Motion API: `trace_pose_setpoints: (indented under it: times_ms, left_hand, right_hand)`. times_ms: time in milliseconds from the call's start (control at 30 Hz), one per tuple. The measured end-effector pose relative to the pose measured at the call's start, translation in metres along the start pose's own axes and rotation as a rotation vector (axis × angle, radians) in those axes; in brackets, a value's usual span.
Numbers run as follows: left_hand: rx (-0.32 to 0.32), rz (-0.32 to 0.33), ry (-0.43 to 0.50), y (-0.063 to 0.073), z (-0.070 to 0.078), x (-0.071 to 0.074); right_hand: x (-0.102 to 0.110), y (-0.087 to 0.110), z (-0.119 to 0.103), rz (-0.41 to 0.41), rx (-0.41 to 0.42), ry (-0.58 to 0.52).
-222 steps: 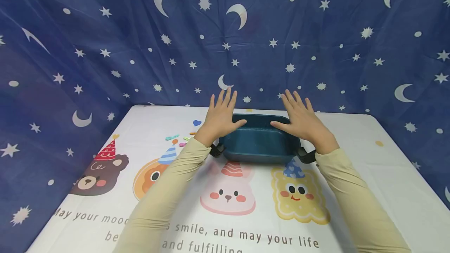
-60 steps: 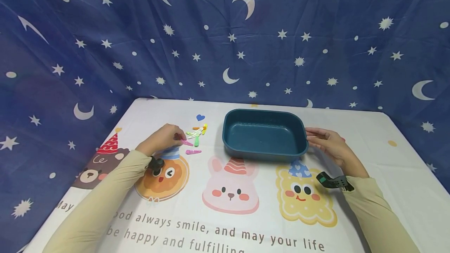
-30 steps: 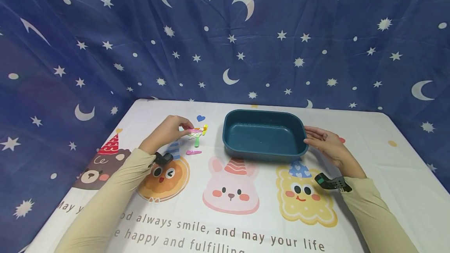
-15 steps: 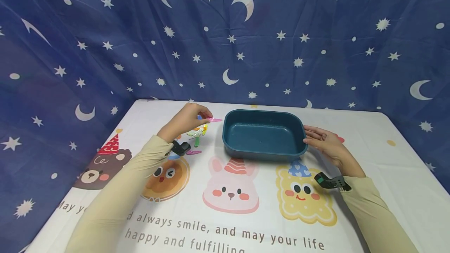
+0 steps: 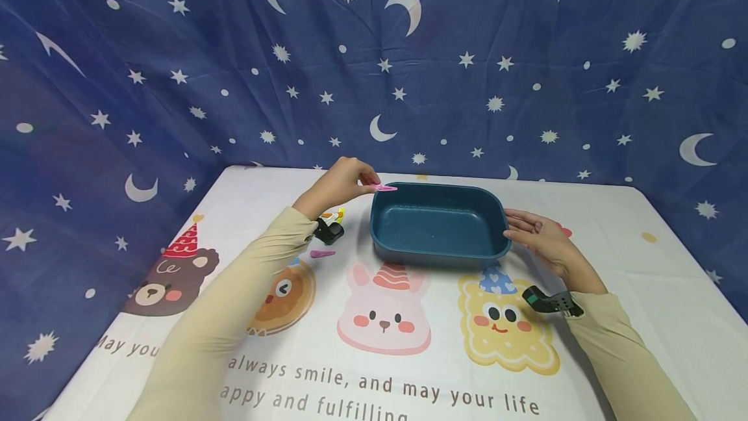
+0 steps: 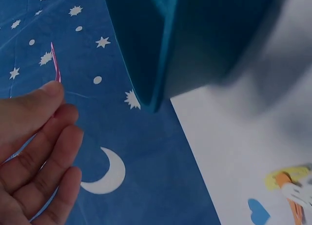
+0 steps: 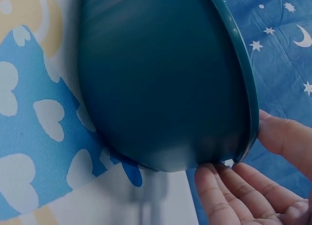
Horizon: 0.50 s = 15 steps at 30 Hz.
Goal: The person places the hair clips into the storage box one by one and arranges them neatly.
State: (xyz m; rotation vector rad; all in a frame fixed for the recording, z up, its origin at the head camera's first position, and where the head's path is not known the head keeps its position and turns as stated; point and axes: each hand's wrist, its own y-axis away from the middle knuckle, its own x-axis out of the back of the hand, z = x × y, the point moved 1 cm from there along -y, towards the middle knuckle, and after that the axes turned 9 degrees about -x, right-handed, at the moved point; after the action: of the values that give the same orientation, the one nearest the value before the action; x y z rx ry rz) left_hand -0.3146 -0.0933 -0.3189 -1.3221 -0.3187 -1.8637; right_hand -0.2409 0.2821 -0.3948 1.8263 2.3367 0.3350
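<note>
My left hand (image 5: pixel 345 182) pinches a pink snap hair clip (image 5: pixel 386 188) between thumb and fingers. In the head view the clip overlaps the back left rim of a dark teal rectangular box (image 5: pixel 438 253); in the left wrist view it appears thin and edge-on, apart from the box. My right hand (image 5: pixel 540 239) holds the box's right end, thumb at the rim (image 7: pixel 251 103) and fingers against the outer wall. Another pink hair clip (image 5: pixel 323 254) lies on the cloth. Yellow, orange and white hair clips (image 6: pixel 291 186) lie nearby, partly hidden behind the left wrist in the head view.
A white printed tablecloth (image 5: pixel 374 310) with cartoon figures covers the table. Behind it hangs a blue curtain (image 5: pixel 327 31) with moons and stars. Black straps (image 5: pixel 552 303) sit on both wrists.
My left hand has picked the pink hair clip from the pile and carried it right and back to the box's left rim. The right hand has stayed at the box's right end lately.
</note>
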Motion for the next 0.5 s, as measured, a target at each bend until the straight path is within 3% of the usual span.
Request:
trace_pose_setpoints:
  times_ms: [200, 400, 500]
  left_hand:
    - [0.01, -0.032, 0.011, -0.017, 0.005, -0.009]
    - [0.005, -0.045, 0.013, -0.032, 0.012, -0.018]
    - [-0.008, -0.045, 0.011, -0.04, 0.015, -0.024]
  right_hand:
    - [0.001, 0.0, 0.0, -0.008, 0.0, -0.014]
    - [0.001, 0.001, -0.001, 0.001, -0.003, 0.069]
    - [0.001, 0.001, -0.001, 0.001, -0.005, 0.06]
